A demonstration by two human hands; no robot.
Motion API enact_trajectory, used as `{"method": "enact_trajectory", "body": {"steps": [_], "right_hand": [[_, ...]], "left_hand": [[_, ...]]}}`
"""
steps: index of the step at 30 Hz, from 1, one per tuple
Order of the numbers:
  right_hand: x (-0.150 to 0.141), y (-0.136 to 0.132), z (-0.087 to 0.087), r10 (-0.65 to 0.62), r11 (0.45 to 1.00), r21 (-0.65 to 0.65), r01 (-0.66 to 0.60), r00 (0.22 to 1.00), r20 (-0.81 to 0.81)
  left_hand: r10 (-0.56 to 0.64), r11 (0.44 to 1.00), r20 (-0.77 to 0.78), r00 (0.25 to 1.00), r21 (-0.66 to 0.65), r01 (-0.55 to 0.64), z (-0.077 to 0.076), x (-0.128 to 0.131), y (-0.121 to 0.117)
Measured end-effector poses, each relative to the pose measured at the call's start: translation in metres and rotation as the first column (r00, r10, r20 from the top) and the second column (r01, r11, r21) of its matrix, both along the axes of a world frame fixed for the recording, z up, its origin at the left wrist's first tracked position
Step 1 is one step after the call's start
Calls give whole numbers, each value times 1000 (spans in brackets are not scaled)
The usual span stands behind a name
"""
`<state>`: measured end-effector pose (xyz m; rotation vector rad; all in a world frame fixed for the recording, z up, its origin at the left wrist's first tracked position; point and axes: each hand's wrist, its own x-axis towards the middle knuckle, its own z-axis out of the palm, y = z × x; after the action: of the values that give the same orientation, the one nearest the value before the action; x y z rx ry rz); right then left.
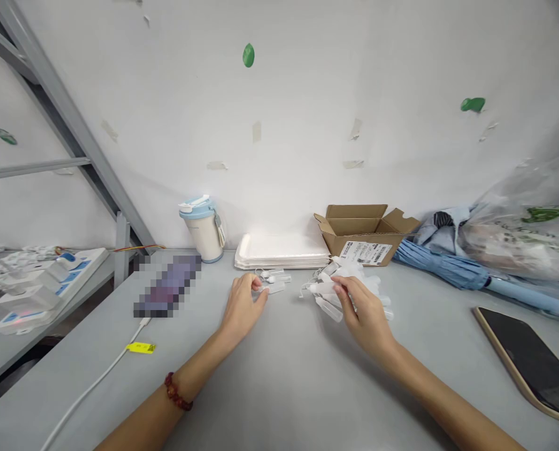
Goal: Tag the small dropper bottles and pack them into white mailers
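My left hand (244, 307) is closed in a pinch at the end of a small clear plastic tube (276, 287). A few similar tubes with thin white loops (279, 277) lie just beyond its fingertips on the grey table (279, 382). To the right, my right hand (364, 313) reaches over a loose pile of translucent white tubes (330, 308). Its thumb and forefinger are pinched on one tube (323, 288) at the pile's left side. The palm and fingers hide part of the pile.
Behind the tubes are a stack of white padded envelopes (283, 252) and an open cardboard box (364, 241). A tumbler (204, 232) and a blurred phone (169, 288) on a cable are left. A folded blue umbrella (448, 266) and a phone (528, 357) lie right.
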<state>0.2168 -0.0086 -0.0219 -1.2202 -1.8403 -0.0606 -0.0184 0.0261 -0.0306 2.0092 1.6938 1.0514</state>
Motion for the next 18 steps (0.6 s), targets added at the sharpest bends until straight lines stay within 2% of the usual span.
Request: {"method": "enact_trajectory", "body": {"steps": [4, 9, 12, 15, 18], "right_hand": [[-2, -3, 1, 44, 999, 14, -44, 999, 2], [-5, -7, -2, 96, 995, 16, -96, 995, 1], [-7, -9, -3, 125, 992, 6, -126, 992, 9], [-8, -10, -3, 146, 989, 4, -146, 989, 13], [-8, -11, -2, 143, 990, 6, -143, 990, 18]], "left_hand": [[-174, 984, 51, 983, -23, 175, 8, 9, -12], [-382, 895, 140, 913, -191, 404, 17, 18, -26], [-427, 858, 193, 883, -223, 463, 20, 21, -30], [-408, 840, 274, 871, -261, 475, 20, 21, -30], [-382, 789, 386, 840, -337, 514, 19, 21, -29]]}}
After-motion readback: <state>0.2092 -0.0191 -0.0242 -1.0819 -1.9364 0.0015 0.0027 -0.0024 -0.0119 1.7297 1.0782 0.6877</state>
